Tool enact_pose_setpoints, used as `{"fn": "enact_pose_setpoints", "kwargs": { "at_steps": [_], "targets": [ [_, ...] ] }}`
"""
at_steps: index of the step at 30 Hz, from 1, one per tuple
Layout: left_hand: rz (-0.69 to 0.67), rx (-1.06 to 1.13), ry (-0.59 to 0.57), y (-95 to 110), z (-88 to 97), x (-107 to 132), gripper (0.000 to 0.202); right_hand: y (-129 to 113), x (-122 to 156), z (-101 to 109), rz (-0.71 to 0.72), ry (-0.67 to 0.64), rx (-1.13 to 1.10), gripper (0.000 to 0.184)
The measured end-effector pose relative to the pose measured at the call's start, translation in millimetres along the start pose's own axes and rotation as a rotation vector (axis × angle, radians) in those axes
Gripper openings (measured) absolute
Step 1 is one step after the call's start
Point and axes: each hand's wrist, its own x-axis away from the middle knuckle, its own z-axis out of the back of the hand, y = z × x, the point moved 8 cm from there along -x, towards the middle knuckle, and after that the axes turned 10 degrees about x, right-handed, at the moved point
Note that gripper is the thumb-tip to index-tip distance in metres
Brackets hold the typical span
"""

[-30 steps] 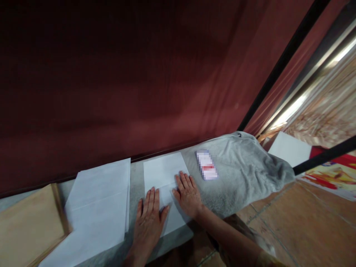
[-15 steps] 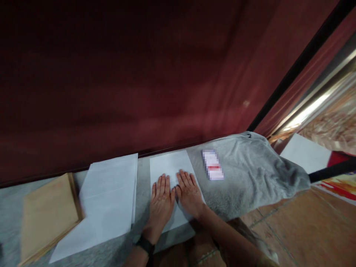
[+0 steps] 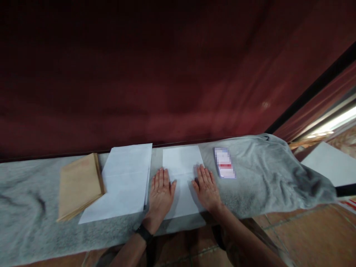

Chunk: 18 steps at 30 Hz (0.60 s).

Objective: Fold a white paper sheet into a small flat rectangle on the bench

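A single white sheet of paper lies on a grey cloth-covered surface, folded or creased across its middle. My left hand lies flat on the sheet's left edge, fingers stretched out. My right hand lies flat on its right edge, fingers out as well. Neither hand holds anything. A black band sits on my left wrist.
Left of the sheet is a stack of white paper, then a stack of brown envelopes. A small card pack lies to the right on the grey cloth. A dark red curtain hangs behind. Tiled floor is below right.
My hands, pressed close together on the sheet half a second ago, have slid apart to its left and right edges. The view has swung left, showing more of the surface.
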Motion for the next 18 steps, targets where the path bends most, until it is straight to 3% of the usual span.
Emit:
{"fn": "enact_pose_setpoints", "kwargs": {
  "at_steps": [5,8,13,18],
  "targets": [
    [-0.267,0.068,-0.21,44.3,-4.5,21.3,0.063,-12.9,14.9,4.5,0.144,-0.019,-0.013,0.057],
    [-0.309,0.074,-0.278,50.6,-6.7,30.9,0.069,-10.5,19.3,4.3,0.141,-0.025,-0.007,0.056],
    [-0.329,0.062,-0.265,50.8,-6.5,32.3,0.067,-9.1,16.4,9.8,0.112,-0.014,-0.029,0.055],
    [-0.374,0.077,-0.243,61.6,-12.3,33.1,0.057,-30.2,6.5,12.5,0.168,-0.053,-0.115,0.053]
  ]
}}
